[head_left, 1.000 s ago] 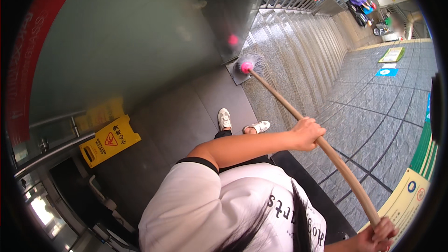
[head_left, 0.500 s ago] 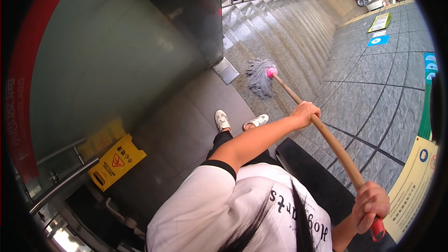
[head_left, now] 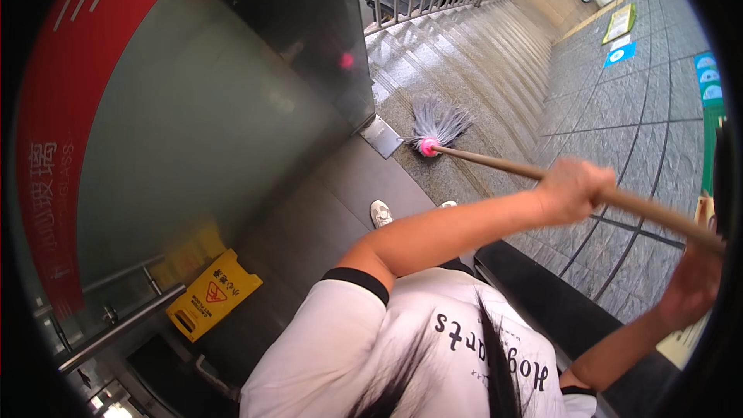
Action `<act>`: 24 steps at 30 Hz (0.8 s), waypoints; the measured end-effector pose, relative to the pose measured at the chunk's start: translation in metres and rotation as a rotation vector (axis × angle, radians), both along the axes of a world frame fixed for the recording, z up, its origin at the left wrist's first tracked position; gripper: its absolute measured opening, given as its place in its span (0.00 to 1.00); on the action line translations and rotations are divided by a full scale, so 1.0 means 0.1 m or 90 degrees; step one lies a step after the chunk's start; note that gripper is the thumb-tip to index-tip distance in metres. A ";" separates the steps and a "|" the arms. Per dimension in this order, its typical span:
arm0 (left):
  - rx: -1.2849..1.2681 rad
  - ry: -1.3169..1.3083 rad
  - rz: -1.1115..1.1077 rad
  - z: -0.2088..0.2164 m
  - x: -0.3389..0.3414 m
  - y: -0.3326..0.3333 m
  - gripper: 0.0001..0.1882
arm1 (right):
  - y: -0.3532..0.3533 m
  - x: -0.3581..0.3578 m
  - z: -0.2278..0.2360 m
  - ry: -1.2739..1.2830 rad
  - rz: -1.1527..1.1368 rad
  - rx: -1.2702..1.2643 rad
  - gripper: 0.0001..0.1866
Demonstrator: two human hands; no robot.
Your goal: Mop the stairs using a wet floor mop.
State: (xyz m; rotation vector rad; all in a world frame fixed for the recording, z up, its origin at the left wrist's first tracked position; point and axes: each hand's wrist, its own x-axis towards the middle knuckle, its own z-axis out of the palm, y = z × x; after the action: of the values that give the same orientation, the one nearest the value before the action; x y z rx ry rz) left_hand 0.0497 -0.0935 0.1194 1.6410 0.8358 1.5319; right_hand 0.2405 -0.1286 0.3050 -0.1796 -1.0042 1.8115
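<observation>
The mop head [head_left: 437,125] has swung from right of centre toward the glass wall [head_left: 201,124], now upper centre. Left hand [head_left: 574,188] wraps the wooden handle [head_left: 526,173] mid-shaft; right hand [head_left: 691,282], at the right edge, closes on its end.

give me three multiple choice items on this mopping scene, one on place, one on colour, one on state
1. Where does the grey string mop head rest?
A. on the wet stone steps
B. on the yellow folding floor sign
C. against the metal railing

2. What colour is the collar joining mop head to the long wooden handle?
A. blue
B. pink
C. green

3. How is the handle held?
A. left hand only
B. lying loose on the floor
C. both hands closed on it

Answers:
1 A, the strands spread on the wet stone steps, far from the yellow folding floor sign.
2 B, the collar is bright pink.
3 C, the left hand grips mid-handle and the right hand grips near its end.
</observation>
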 end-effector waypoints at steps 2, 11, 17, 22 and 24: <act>0.006 -0.033 0.204 -0.14 -0.56 0.21 0.05 | 0.43 -0.93 -0.58 -0.409 -0.275 0.292 0.36; 0.075 -0.081 0.529 0.77 -1.97 -1.03 0.18 | -0.05 -1.89 -3.60 -0.302 0.120 -0.778 0.22; 0.062 -0.014 0.295 1.01 -1.86 -2.00 0.13 | -0.25 -2.85 -4.60 -0.232 -0.060 -1.007 0.20; 0.051 -0.118 0.173 1.21 -2.19 -1.94 0.12 | -0.22 -2.72 -4.33 -0.141 -0.082 -1.005 0.06; 0.043 -0.193 0.253 1.37 -2.41 -1.81 0.12 | -0.19 -2.63 -4.12 -0.112 -0.103 -0.985 0.04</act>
State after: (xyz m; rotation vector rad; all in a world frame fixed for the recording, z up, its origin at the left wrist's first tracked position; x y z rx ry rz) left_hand -0.1915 -0.2743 0.2563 1.2894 0.9884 2.0411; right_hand -0.0228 -0.1474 -0.1066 -1.2980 0.5061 2.0412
